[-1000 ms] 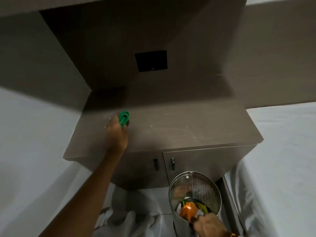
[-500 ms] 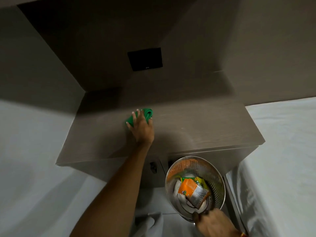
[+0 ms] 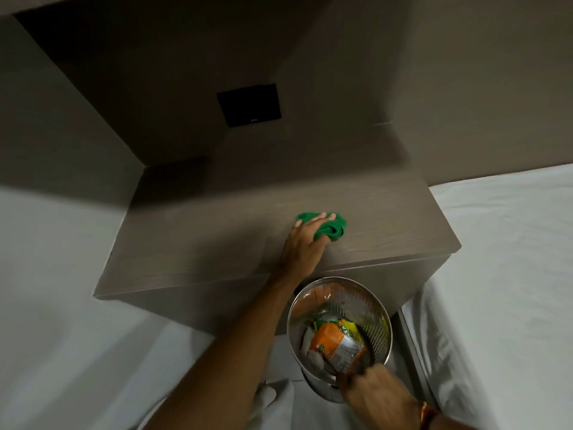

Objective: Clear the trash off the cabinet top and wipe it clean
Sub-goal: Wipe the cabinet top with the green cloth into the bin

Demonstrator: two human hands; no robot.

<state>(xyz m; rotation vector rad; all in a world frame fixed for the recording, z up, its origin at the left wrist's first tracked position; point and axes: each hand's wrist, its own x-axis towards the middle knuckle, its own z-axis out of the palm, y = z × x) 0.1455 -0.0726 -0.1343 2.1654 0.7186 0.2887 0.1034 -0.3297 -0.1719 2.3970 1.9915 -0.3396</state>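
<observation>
The brown wood-grain cabinet top fills the middle of the view. My left hand presses a bunched green cloth flat on its right half. Below the cabinet's front edge, my right hand grips the near rim of a perforated metal trash bin. Inside the bin lie an orange packet, a yellow-green wrapper and crumpled white paper. No trash shows on the cabinet top.
White beds flank the cabinet on the left and right. A black wall plate sits on the panel behind. Brown walls box in the cabinet's back and left sides. The cabinet front is mostly hidden by my arm and the bin.
My left hand has slid the green cloth from the left part of the cabinet top rightward across it. The bin in my right hand has come up closer to the cabinet's front edge.
</observation>
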